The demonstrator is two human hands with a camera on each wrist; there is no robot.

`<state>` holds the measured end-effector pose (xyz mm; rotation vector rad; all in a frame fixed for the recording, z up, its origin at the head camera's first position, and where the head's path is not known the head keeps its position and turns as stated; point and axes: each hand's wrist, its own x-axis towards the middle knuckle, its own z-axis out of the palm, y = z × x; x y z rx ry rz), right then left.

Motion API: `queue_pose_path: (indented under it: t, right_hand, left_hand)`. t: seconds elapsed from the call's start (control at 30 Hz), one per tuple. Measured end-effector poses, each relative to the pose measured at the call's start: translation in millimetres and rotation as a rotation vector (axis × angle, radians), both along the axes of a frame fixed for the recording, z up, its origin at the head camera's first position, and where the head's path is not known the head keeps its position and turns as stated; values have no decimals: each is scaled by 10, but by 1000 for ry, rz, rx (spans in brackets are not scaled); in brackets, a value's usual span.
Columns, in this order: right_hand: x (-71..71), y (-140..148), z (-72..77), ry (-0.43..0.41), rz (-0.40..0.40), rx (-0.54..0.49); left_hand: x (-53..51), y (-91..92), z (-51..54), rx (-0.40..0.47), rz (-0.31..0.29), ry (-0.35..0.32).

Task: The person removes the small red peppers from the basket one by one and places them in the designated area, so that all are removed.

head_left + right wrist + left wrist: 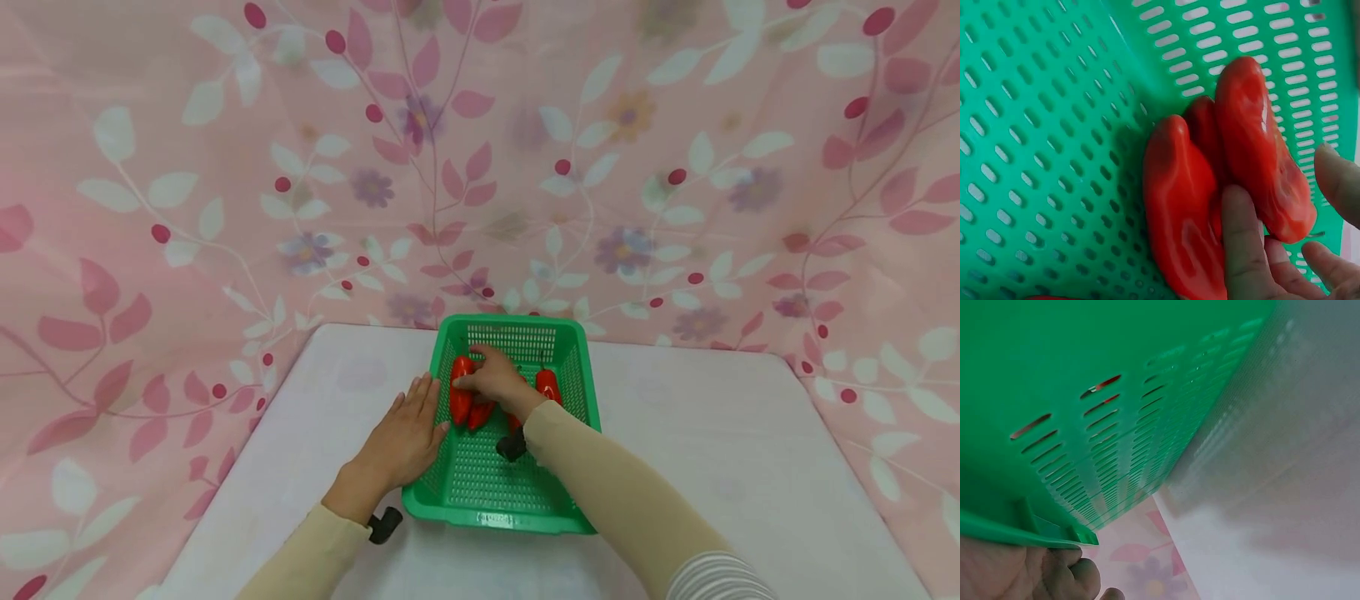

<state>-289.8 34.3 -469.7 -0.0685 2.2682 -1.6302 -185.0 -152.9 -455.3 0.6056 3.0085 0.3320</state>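
Note:
Several red peppers (pixel 460 400) lie in a green perforated basket (pixel 495 520). My right hand (pixel 497 382) reaches into its left part, above the peppers. Seen from the right wrist, one pepper (pixel 1260 137) leans against the holed wall beside another pepper (pixel 1175 200); the fingers (pixel 1244 250) of my right hand touch them, while the thumb is spread apart. My left hand (pixel 401 435) rests with extended fingers along the basket's left rim. In the left wrist view, my left hand (pixel 1035 569) lies against the rim (pixel 1016 534).
Another red pepper (pixel 548 386) lies at the right inside the basket, near my right forearm. The basket stands on a white-covered table (pixel 675 433). Behind the table hangs a pink floral cloth (pixel 517 200). A black wrist device (pixel 385 526) is by the left sleeve.

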Motion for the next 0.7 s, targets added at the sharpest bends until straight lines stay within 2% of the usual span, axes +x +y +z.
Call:
queue_pose_path:
  t: [0.13,0.3,0.4,0.7]
  right_hand:
    - [-1,-47,3,23,4,78]
    - [9,-74,17,-1,12,96]
    - [15,-68,21,-18,12,70]
    - [-16,100,84,-60,10,-101]
  left_hand:
    - [2,1,14,-1,-3,0]
    - [7,0,13,4,-3,-2]
    - [10,-1,14,5,-2,-1]
    - [0,10,5,24,10,-8]
